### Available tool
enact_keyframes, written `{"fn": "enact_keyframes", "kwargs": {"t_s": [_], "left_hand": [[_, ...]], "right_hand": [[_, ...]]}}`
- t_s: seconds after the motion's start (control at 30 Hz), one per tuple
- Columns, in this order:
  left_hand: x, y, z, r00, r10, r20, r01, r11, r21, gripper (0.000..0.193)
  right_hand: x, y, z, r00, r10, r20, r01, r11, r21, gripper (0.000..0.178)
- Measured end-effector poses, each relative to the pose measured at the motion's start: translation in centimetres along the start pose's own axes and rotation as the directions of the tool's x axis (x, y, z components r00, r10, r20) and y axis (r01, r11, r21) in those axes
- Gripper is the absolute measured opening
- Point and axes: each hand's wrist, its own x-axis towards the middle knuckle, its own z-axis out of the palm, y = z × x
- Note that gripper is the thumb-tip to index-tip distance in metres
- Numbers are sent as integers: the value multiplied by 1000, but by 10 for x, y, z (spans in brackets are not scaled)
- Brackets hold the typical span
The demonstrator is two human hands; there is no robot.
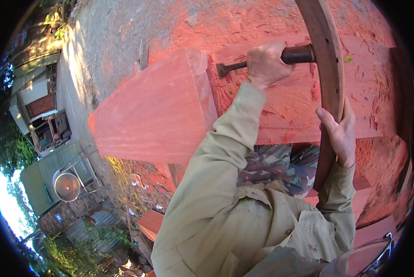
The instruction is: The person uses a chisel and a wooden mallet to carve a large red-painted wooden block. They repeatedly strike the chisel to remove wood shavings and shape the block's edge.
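Observation:
My left hand (pixel 268 63) is wrapped around a chisel (pixel 298 55) with a dark handle, its flared metal end pointing left. That end lies over the cut-down part of a large reddish timber (pixel 290 115), close to a raised block (pixel 156 104) with a stepped end face. My right hand (pixel 340 136) grips a long, curved dark wooden bar (pixel 329 55) dotted with small holes, its thumb across the near face. The bar crosses the timber upright in view, and the chisel's handle end meets its left side. My fingers on the bar's far side are partly hidden.
Red wood chips and dust cover the timber and the ground (pixel 170 32). Camouflage trousers (pixel 281 168) show below the timber's near edge. Smaller wood pieces (pixel 151 224) lie near me. Further left stand a round metal fan-like object (pixel 67 187) and a vehicle (pixel 52 131).

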Motion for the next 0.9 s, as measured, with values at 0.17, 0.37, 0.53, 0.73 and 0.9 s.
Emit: {"fn": "enact_keyframes", "kwargs": {"t_s": [0.17, 0.37, 0.53, 0.73, 0.9], "left_hand": [[-4, -6, -2, 1000, -13, 23, 12, 1000, 25, 24], [-2, -5, -5, 1000, -25, 15, 24, 999, 25, 24], [9, 18, -24, 997, -79, -20, 79, 997, -19, 24], [16, 30, -24, 998, 25, -51, -30, 993, -112, 24], [11, 10, -18, 999, 9, -39, -13, 996, -94, 23]], "right_hand": [[-5, 10, -19, 986, 71, -151, -43, 982, 182, 35], [-14, 4, -47, 916, 24, -400, 125, 932, 340, 35], [-10, 6, -50, 930, 1, -369, 118, 947, 299, 35], [-14, 17, -50, 949, 42, -312, 66, 942, 328, 33], [-17, 10, -47, 931, 10, -366, 117, 939, 324, 35]]}}
